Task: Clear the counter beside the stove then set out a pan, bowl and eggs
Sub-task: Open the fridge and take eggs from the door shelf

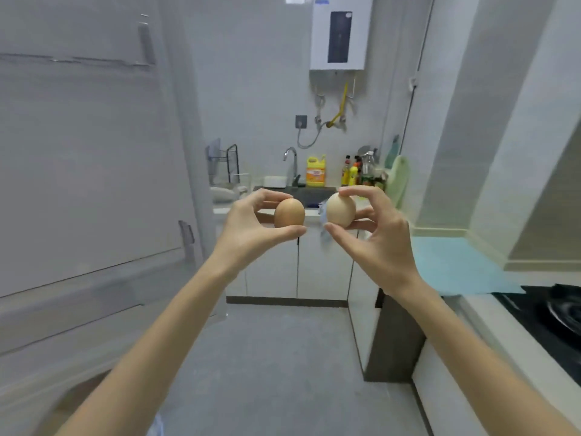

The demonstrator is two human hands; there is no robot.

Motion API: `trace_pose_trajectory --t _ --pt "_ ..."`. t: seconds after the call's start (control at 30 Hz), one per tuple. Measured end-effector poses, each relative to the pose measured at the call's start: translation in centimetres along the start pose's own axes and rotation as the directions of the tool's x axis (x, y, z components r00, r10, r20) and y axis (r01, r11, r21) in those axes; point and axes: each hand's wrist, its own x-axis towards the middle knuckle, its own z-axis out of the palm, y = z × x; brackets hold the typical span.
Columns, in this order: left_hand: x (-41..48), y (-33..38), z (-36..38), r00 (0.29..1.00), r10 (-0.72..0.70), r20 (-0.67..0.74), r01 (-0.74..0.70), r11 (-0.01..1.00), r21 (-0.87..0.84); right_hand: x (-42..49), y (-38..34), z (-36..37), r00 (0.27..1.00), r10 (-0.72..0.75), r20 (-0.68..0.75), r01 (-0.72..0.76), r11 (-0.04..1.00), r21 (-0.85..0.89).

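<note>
Small home kitchen. Far wall: sink (pixel 309 193) with a curved faucet (pixel 290 158), yellow detergent jug (pixel 316 171), sauce bottles (pixel 353 171), dish rack (pixel 224 165). Wall-mounted water heater (pixel 339 33) above. Gas stove (pixel 553 319) on the bench (pixel 456 265) at right. White base cabinets (pixel 283 265) under the sink.
</note>
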Motion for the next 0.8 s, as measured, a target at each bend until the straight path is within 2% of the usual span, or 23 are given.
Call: trace_pose_trajectory --t 0.2,0.43,0.63,0.7,0.73,0.8 --pt "0.3 2.9 14.5 0.974 0.053 0.22 -0.02 0.989 -0.147 -4.7 4.0 -12.9 0.978 0.158 -0.138 -0.184 0.962 -0.202" --pt "-0.9 6.0 29.2 0.884 0.096 0.458 0.014 0.973 -0.231 -11.4 6.4 -25.0 0.886 0.316 -0.341 -0.42 0.858 -0.296" --pt "-2.9 10.1 40.4 0.718 0.228 0.658 -0.014 0.949 -0.315 -17.4 6.7 -33.7 0.767 0.356 -0.534 -0.583 0.734 -0.348" --pt "-3.5 11.2 43.6 0.655 0.282 0.701 -0.034 0.938 -0.345 -19.0 6.8 -35.7 0.726 0.351 -0.591 -0.63 0.685 -0.367" --pt "-4.0 12.2 46.1 0.601 0.314 0.735 -0.037 0.93 -0.366 -20.2 6.8 -37.3 0.698 0.332 -0.635 -0.658 0.646 -0.385" --pt "-4.7 12.9 48.6 0.554 0.354 0.753 -0.044 0.916 -0.399 -21.5 6.7 -38.7 0.662 0.33 -0.673 -0.695 0.607 -0.386"
